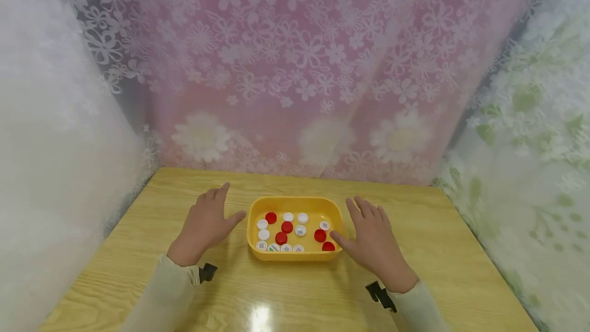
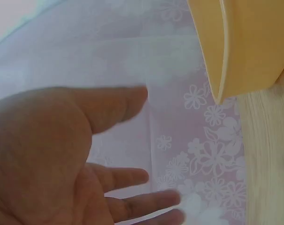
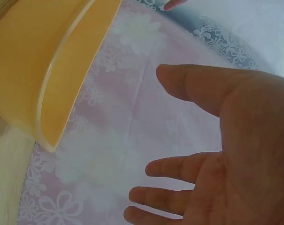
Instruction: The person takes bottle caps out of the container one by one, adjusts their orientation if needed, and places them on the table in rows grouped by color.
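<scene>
A yellow plastic tub [image 1: 295, 256] stands on the wooden table, with several red discs [image 1: 281, 238] and white discs [image 1: 263, 234] lying flat inside. Some of the white ones carry printed marks too small to read. To the tub's left, my left hand [image 1: 205, 224] is held with fingers spread and nothing in it; the left wrist view shows its thumb [image 2: 113, 105] apart from the tub. On the other side is my right hand [image 1: 372, 240], its fingers likewise spread and holding nothing. In the right wrist view a gap separates its thumb [image 3: 193, 84] from the tub's wall [image 3: 34, 70].
A pink flowered curtain [image 1: 295, 65] hangs behind the table [image 1: 184, 301]. Pale curtains close in the left side [image 1: 60, 142] and the right side [image 1: 530, 168]. Black clips [image 1: 380, 296] sit at both wrists.
</scene>
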Motion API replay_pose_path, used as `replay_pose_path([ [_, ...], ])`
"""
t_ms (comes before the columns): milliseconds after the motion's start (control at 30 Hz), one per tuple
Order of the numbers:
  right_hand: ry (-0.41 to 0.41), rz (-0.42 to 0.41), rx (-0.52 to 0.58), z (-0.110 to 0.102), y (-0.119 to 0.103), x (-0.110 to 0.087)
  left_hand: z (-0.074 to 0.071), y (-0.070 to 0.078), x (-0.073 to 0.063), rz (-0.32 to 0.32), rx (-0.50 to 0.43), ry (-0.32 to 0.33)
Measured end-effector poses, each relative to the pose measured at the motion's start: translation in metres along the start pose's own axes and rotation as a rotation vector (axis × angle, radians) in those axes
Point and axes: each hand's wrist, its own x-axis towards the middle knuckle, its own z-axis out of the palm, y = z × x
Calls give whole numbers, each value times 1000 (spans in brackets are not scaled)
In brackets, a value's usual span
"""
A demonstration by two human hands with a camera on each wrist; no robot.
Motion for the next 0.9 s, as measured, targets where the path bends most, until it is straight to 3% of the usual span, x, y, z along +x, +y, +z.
replay_pose_path([
  [167,0,-13,23,4,-1,9,5,-3,6,-72,-80,-48],
  [500,-208,-81,-32,15,-4,38,25,-2,14,-109,-103,-217],
  [733,-358,-131,-75,30,-10,55,28,6,13,-95,-147,-263],
  [900,-394,-178,-133,44,-13,61,29,10,12,-92,-161,-266],
])
